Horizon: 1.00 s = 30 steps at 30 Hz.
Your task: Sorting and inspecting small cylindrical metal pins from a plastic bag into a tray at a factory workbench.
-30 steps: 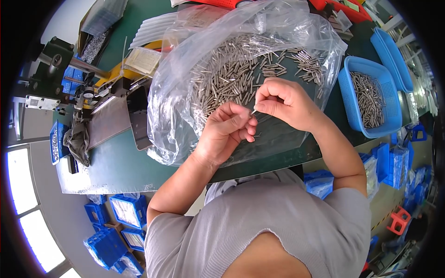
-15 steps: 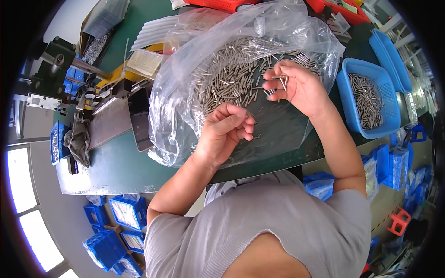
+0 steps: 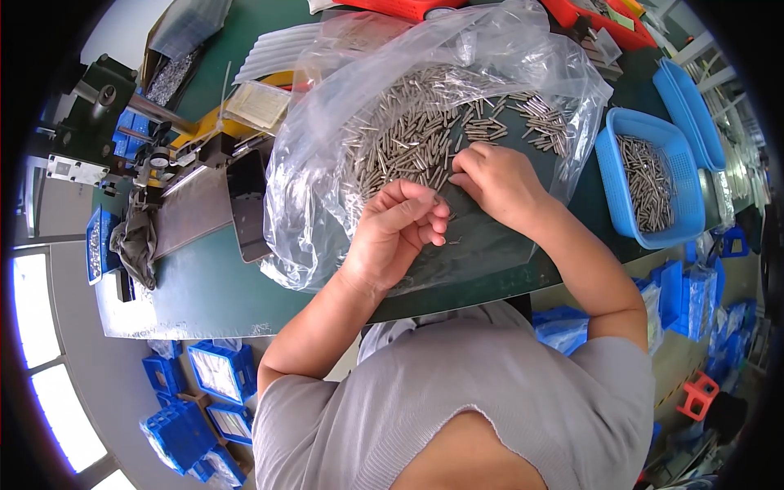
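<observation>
Right hand [image 3: 500,184]: turned palm-down, fingers bent and bunched beside the heaped metal pins [image 3: 408,143]; half a second ago it was raised and spread; what it grips is hidden.
Left hand [image 3: 390,229]: much as before, loosely curled, thumb against fingers; cannot tell what it holds.
Pin count: too many, beside one clear plastic bag's [image 3: 306,208] film, partly beneath it.
Blue baskets [image 3: 688,163]: two at right, one holding pins.
Pale case [image 3: 257,106]: any print too small to read.
</observation>
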### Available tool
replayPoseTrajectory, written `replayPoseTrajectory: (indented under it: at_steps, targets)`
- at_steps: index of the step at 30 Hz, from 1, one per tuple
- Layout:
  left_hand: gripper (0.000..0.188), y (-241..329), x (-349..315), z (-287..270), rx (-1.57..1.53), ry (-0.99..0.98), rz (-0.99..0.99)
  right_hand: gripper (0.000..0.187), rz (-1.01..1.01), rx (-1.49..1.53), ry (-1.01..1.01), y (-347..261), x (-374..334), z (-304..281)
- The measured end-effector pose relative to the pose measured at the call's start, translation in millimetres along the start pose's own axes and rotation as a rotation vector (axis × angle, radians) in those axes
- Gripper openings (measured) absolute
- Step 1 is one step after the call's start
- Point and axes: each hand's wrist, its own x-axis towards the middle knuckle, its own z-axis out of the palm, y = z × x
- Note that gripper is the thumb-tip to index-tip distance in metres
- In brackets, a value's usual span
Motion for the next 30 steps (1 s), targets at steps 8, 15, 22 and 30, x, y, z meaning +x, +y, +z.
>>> replayPoseTrajectory:
  at_steps: [8, 15, 22, 30]
  targets:
    - [0.008, -0.5, 0.6, 0.6, 0.006, 0.01, 0.0, 0.009, 0.219, 0.718, -0.08, -6.0, 3.7, -16.9]
    - [0.009, -2.6, 2.3, 0.1, -0.005, -0.014, -0.021, 0.009, 0.433, 1.365, -0.268, -16.7, 3.8, -25.2]
    - [0.009, -2.2, 2.0, 0.3, 0.003, -0.015, -0.033, 0.011, 0.268, 1.202, -0.142, -16.7, 2.0, -18.9]
    - [0.009, -6.4, 1.6, -0.5, -0.012, -0.012, -0.022, 0.008, 0.194, 1.099, -0.113, -23.2, -0.1, -24.5]
